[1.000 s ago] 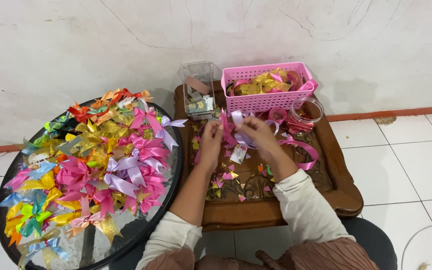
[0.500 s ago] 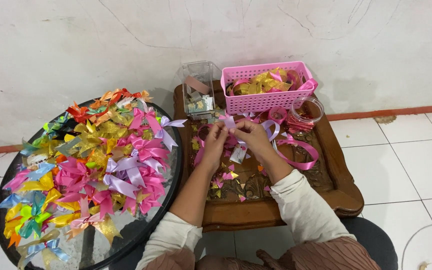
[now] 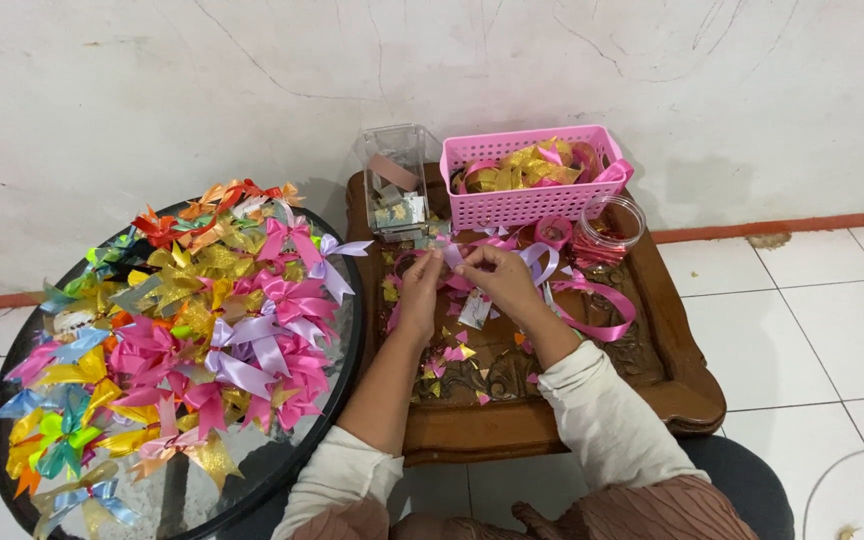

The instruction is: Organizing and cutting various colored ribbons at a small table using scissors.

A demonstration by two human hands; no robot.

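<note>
Seen from the head camera, both hands meet over the far half of a low carved wooden table [image 3: 672, 390]. The left hand [image 3: 420, 292] has its fingertips pinched on a thin strip of pink satin ribbon [image 3: 452, 262], and the right hand [image 3: 497, 275] pinches the same strip just beside them, so the ribbon sits right between the two sets of fingertips, raised a little above the tabletop. From the right hand a longer pink ribbon loop [image 3: 597, 315] trails away across the table, curling toward its right side. A small white tag [image 3: 474, 310] hangs just under the right hand. Beyond the hands stand a pink plastic basket with gold and pink ribbon in it [image 3: 532, 195], a clear plastic box [image 3: 394, 185] to its left and a round clear jar [image 3: 612, 225] to its right. Small pink and gold ribbon scraps [image 3: 457, 355] lie scattered on the wood near the wrists. To the left, well apart from the hands, a round black glass-topped table [image 3: 282, 470] carries a heap of finished ribbon bows in many colours [image 3: 192, 320].
</note>
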